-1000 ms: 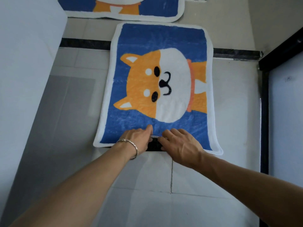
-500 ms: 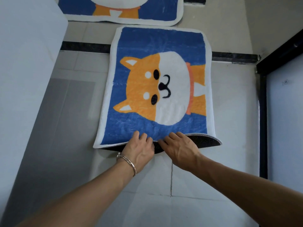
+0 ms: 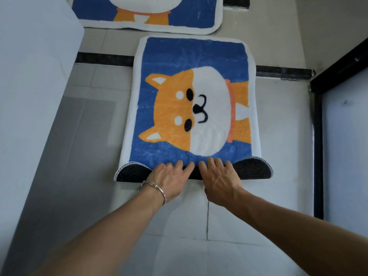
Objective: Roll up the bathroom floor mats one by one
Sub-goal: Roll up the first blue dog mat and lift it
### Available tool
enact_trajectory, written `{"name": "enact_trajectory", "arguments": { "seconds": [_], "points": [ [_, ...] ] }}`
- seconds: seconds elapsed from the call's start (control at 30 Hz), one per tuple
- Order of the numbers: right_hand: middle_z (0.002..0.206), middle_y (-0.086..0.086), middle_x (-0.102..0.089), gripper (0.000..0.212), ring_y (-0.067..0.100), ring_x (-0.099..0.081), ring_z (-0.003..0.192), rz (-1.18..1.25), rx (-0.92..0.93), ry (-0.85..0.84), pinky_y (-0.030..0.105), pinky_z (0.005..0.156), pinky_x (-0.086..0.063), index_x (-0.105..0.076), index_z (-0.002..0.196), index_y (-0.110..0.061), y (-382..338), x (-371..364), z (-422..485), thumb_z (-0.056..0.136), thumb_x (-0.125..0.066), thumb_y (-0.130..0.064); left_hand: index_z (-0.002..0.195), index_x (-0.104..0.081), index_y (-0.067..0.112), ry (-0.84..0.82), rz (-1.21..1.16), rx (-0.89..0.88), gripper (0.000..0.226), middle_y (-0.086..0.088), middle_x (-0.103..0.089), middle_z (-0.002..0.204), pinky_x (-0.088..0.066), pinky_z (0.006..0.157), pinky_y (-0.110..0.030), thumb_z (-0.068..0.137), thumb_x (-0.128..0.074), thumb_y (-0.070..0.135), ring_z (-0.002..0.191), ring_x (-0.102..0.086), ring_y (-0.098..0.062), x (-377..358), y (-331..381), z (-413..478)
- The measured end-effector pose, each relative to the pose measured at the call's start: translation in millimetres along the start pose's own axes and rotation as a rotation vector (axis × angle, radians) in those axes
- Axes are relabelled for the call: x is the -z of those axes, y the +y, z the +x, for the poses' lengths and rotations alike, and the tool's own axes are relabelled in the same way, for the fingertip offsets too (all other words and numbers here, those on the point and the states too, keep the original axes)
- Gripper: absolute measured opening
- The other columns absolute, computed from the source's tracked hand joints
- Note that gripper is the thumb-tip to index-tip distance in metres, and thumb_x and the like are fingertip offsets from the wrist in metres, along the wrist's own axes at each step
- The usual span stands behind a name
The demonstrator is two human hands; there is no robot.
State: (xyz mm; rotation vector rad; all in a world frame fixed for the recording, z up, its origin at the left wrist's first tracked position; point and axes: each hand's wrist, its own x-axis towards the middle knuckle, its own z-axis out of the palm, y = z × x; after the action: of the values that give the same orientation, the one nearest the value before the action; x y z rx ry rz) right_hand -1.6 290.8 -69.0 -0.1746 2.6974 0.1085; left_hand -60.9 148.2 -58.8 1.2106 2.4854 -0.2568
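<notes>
Two flat palms, left hand [image 3: 169, 180] and right hand [image 3: 219, 181] side by side, fingers straight, pressing the turned-over near edge of the blue dog mat [image 3: 189, 56] on the floor [image 3: 282, 136], dark underside showing.

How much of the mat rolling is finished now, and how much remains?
Done: no mat is rolled up yet. In hand: the left hand and right hand press on the near mat, whose front edge is turned over, dark underside showing. Left: rolling the flat remainder of this mat, then the second mat, flat beyond it.
</notes>
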Motion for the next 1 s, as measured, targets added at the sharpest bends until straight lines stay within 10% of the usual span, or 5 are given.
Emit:
{"name": "enact_trajectory", "arguments": {
  "seconds": [0.37, 0.57, 0.87, 1.0],
  "points": [
    [0.101, 0.003, -0.064, 0.016, 0.023, -0.064, 0.091, 0.194, -0.047, -0.187, 0.03, 0.065, -0.037, -0.045, 0.109, -0.014, 16, 3, 6, 0.092, -0.047, -0.016, 0.132, -0.025, 0.014, -0.099, 0.06, 0.06, 0.054, -0.011, -0.052, 0.105, -0.035, 0.064, -0.035, 0.087, -0.055, 0.014, 0.087, -0.059, -0.027, -8, 20, 1],
    [0.1, 0.002, -0.054, 0.028, 0.022, -0.054, 0.092, 0.058, 0.052, 0.004, 0.031, 0.07, -0.03, -0.045, 0.107, -0.015, 19, 3, 6, 0.083, -0.058, -0.018, 0.127, -0.035, 0.012, -0.145, -0.034, 0.043, 0.041, -0.01, -0.064, 0.106, -0.037, 0.062, -0.035, 0.089, -0.049, 0.003, 0.092, -0.063, -0.031, 0, 4, 20],
    [0.097, 0.008, -0.063, 0.022, 0.027, -0.063, 0.082, 0.248, 0.054, -0.19, 0.033, 0.061, -0.041, -0.047, 0.11, -0.013, 32, 9, 16, 0.088, -0.051, -0.016, 0.099, -0.054, 0.014, -0.069, 0.092, -0.006, 0.047, -0.005, -0.06, 0.069, -0.029, 0.042, -0.028, 0.062, -0.082, 0.018, 0.05, -0.06, -0.024, 2, -12, 7],
    [0.096, 0.004, -0.06, 0.018, 0.024, -0.058, 0.081, 0.211, 0.058, -0.111, 0.032, 0.063, -0.035, -0.043, 0.105, -0.014, 26, 2, 12, 0.088, -0.05, -0.015, 0.121, -0.039, 0.013, -0.214, 0.014, 0.012, 0.033, -0.009, -0.065, 0.098, -0.039, 0.058, -0.034, 0.09, -0.051, 0.01, 0.083, -0.064, -0.029, -4, -13, 11]
  ]
}}
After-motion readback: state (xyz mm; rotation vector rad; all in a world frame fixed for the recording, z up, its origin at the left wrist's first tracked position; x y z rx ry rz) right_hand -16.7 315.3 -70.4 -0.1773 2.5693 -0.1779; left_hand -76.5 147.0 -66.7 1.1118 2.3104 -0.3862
